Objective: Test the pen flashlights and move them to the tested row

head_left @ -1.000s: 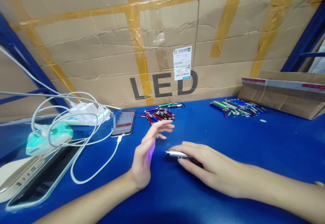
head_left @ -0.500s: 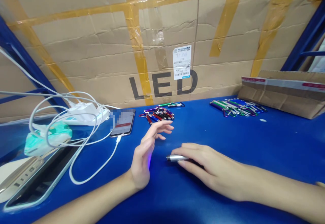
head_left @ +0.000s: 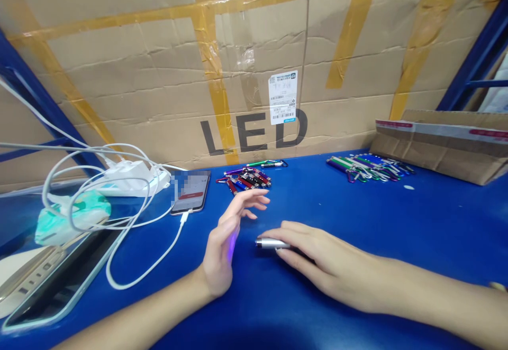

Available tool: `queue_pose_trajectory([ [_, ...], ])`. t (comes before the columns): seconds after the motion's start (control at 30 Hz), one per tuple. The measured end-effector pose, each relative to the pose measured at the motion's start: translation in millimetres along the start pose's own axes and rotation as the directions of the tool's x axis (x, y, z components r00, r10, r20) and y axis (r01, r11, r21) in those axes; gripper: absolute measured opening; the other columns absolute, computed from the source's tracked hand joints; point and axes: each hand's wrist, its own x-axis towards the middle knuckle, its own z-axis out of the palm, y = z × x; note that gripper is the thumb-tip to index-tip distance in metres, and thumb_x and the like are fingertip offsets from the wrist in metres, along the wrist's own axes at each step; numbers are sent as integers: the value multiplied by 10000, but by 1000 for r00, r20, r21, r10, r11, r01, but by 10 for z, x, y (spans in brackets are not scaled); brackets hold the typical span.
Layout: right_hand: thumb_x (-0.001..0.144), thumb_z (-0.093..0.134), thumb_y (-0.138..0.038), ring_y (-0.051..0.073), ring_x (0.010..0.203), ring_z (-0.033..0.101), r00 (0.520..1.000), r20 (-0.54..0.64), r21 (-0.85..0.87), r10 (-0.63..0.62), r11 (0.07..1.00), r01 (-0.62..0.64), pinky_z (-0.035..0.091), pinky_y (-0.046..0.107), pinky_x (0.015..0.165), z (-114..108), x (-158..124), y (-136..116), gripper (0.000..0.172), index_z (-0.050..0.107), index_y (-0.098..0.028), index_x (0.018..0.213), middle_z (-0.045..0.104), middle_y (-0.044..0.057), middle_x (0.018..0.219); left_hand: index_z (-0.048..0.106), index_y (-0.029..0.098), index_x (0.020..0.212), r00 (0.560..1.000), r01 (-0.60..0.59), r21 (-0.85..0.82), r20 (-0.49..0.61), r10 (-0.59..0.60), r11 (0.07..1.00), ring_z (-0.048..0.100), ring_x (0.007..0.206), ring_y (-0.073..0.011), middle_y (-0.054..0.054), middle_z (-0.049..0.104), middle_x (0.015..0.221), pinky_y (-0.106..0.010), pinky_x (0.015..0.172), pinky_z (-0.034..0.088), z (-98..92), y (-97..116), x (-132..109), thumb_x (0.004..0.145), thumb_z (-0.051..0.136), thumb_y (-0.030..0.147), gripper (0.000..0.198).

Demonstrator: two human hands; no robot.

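Note:
In my right hand is a small silver penlight, its dark-ringed head pointing left. My fingers wrap round its back end and hide it. My left hand stands on edge to the left, palm turned toward the light, fingers extended and slightly curved, holding nothing. Violet light glows on that palm. A gap separates the penlight from the left hand. Just beyond my left fingertips lies a pile of coloured penlights, red, blue, black, purple and green, some with carabiner clips.
More penlights with clips lie at the back right, beside an open cardboard box. A charging phone, tangled white cables, a power strip and a larger tablet-like device occupy the left. A large carton stands behind.
The penlight's head has tipped slightly left and up in my right hand. The violet glow on my left palm has shifted a little. Both hands otherwise keep their places.

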Motion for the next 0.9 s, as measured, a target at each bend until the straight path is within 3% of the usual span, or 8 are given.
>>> queue_pose_trajectory([
  [0.17,998,382,-256,190,1142,578,1000,-16,4,0,1000,0,439,343,1010,3,2,9,342,560,-258,1290,628,47,1245,513,163,1169,1000,9,12,-6,-8,1000,471,1123,-320,-117,574,1158,-412,891,321,3,10,3,815,266,475,533],
  [0.4,995,350,-255,196,1091,618,998,-69,-26,-14,1000,13,478,318,957,-14,-9,-19,350,595,-232,1244,669,49,1185,511,155,1167,1000,-9,-15,-6,9,1000,464,1115,-314,-117,558,1163,-408,882,308,-3,-24,-5,827,257,458,522],
  [0.67,998,367,-271,197,1135,590,1000,-8,-54,15,998,-15,464,328,975,16,0,26,323,592,-226,1225,635,57,1239,514,156,1169,1000,-20,-12,2,20,1000,461,1113,-315,-115,555,1169,-410,882,306,-7,-21,-7,834,253,457,521],
  [0.9,994,388,-252,182,1071,599,1000,8,-40,5,999,-5,452,320,962,12,7,20,300,589,-227,1216,650,51,1144,527,151,1152,1000,-10,-17,-1,10,1000,469,1085,-315,-115,565,1146,-413,871,305,-7,-21,-2,818,275,460,520],
])
